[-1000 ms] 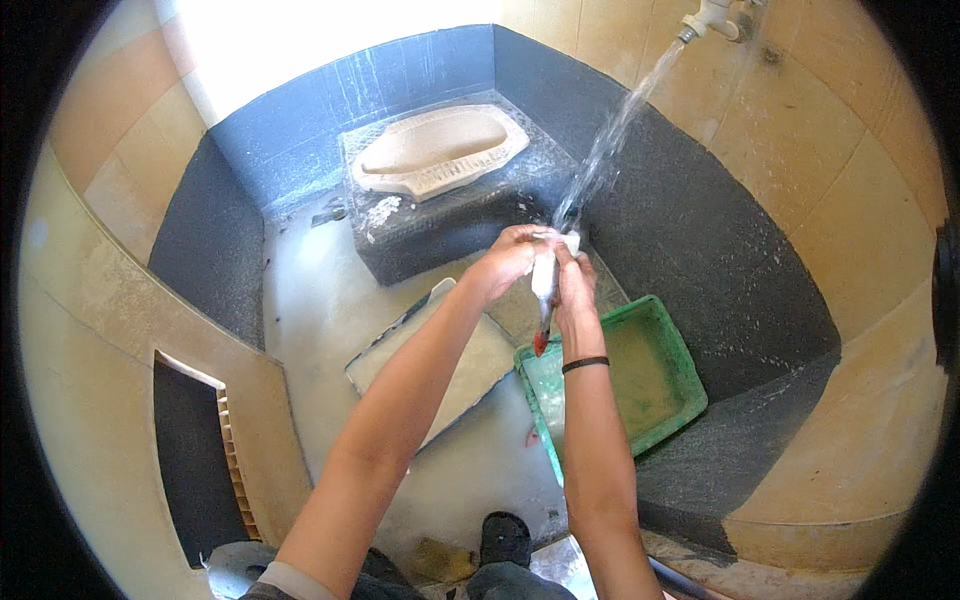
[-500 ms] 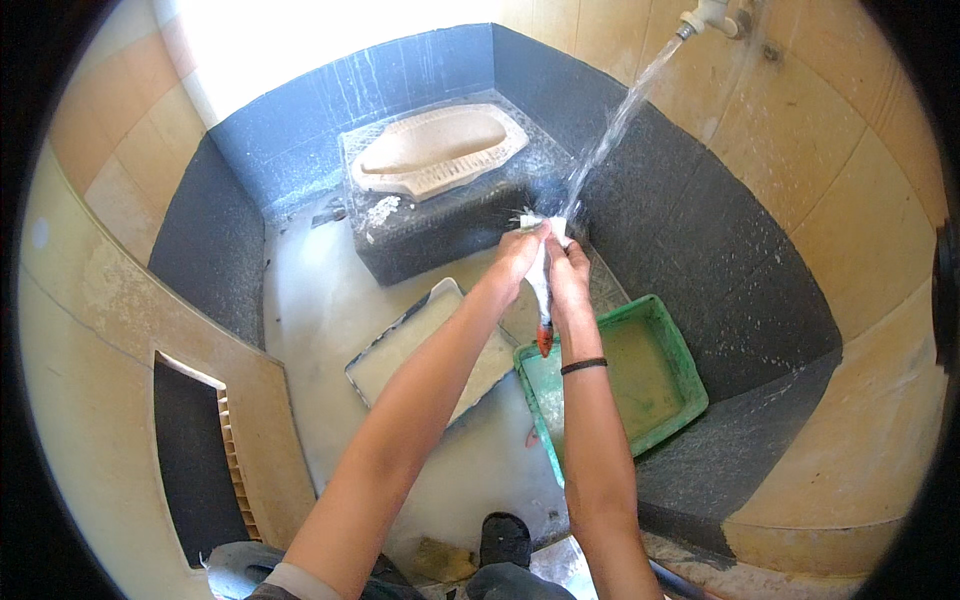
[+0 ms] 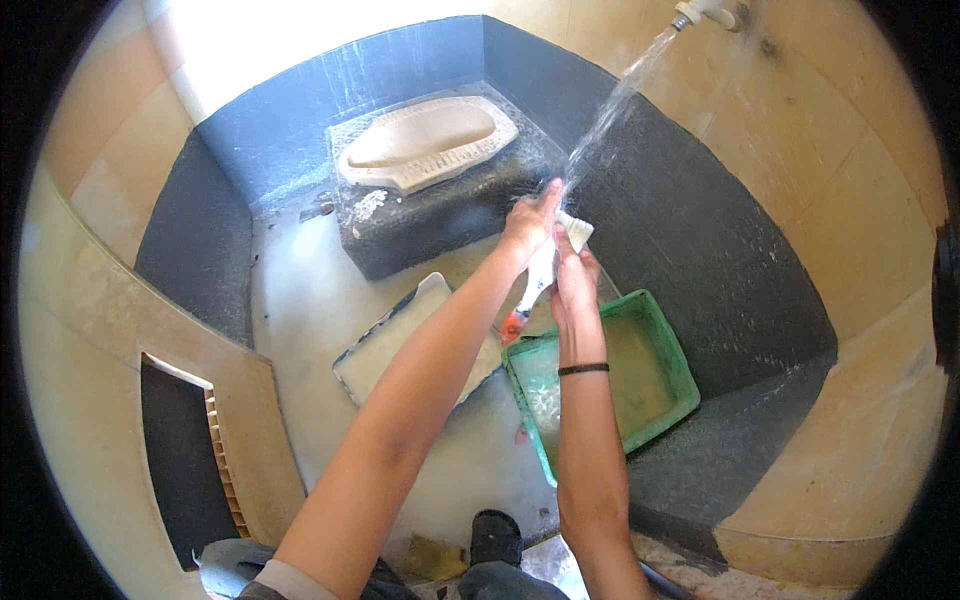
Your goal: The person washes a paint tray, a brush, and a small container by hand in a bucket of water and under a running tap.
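Observation:
My right hand point(image 3: 575, 278) is closed around a paintbrush point(image 3: 540, 272) with pale bristles, a white handle and a red end. Its bristles point up and to the right, and the red end slants down toward the green tray's corner. Beside it, at the edge of the running water point(image 3: 618, 103), my left hand point(image 3: 530, 226) has a digit stretched up into the stream, apart from the bristles. Some of its fingers are hidden. Water splashes around both hands.
A wall tap point(image 3: 698, 14) runs at the upper right. Below my hands sits a green tray point(image 3: 672, 415) of murky liquid, beside a dark-rimmed tray point(image 3: 388, 345) of pale liquid. A squat toilet point(image 3: 425, 150) stands on a raised dark block point(image 3: 430, 235). The floor point(image 3: 300, 300) looks whitish and wet.
My left hand has come off the brush and moved up toward the stream. My right hand has lowered slightly and tilted the brush, its red end swinging left.

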{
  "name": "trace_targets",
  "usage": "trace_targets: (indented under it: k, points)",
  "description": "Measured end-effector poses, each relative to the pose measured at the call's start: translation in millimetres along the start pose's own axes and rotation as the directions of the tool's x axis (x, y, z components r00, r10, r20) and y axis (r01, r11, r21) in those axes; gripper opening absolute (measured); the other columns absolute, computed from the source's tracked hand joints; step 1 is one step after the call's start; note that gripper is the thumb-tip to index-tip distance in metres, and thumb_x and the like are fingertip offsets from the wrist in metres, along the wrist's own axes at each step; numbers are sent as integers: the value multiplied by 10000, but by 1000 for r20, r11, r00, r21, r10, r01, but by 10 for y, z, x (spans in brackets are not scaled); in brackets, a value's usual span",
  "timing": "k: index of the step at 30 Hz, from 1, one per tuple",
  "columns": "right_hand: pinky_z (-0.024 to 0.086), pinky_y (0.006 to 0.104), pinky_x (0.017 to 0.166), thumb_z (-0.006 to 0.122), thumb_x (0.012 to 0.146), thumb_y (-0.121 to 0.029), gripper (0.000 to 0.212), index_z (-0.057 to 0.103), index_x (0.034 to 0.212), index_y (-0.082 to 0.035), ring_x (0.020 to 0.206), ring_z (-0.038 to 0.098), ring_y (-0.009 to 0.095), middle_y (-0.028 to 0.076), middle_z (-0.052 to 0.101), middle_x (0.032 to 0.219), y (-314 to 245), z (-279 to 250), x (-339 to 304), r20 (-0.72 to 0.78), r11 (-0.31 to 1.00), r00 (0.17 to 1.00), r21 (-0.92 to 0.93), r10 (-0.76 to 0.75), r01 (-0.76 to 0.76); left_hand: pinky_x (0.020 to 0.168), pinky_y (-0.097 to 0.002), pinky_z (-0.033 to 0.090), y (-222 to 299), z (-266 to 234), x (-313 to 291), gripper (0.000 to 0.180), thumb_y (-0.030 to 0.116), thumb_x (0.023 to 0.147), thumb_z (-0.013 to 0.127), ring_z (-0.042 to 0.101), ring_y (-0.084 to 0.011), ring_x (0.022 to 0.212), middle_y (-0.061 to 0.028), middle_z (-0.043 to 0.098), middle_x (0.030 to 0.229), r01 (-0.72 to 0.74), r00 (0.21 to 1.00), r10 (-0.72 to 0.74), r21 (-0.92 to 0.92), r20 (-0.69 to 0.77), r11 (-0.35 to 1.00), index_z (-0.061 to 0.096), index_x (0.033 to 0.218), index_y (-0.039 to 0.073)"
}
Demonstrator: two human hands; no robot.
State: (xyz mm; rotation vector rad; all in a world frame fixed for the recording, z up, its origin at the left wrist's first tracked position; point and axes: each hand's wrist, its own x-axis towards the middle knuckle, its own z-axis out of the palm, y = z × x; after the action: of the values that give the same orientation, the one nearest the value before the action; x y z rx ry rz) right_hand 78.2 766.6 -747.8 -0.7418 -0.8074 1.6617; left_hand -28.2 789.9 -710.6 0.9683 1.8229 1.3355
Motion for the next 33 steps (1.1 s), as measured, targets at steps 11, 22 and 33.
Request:
trace_targets:
  k: [11, 22, 33]
  points:
    - [483, 494, 969, 239, 987, -768, 980, 700, 1111, 88, 1090, 665, 360, 280, 711, 1088, -195, 43, 415, -298, 826, 954, -546, -32, -143, 1037, -532, 453, 139, 93, -360, 763, 619, 949, 531, 546, -482, 1246, -330, 577, 1298, -85, 992, 116, 387, -57, 918, 588, 1222, -92]
    - [428, 445, 1062, 328, 929, -830, 1010, 497, 1345, 75, 1173, 599, 283, 190, 618, 1278, -414, 37, -3, 154, 960, 985, 253, 79, -117, 638, -378, 484, 179, 128, -124, 297, 300, 979, 633, 622, -184, 733, -116, 688, 849, -33, 998, 32, 21, 60, 999, 713, 984, 14]
    - [538, 466, 683, 732, 926, -428, 527, 566, 1165, 12, 743, 699, 346, 190, 710, 951, -80, -516, -117, 39, 634, 977, -755, -211, 167, 662, -357, 586, 111, 140, -368, 439, 253, 774, 895, 717, -219, 822, -154, 721, 989, 38, 980, 31, -337, 196, 941, 682, 1013, -47]
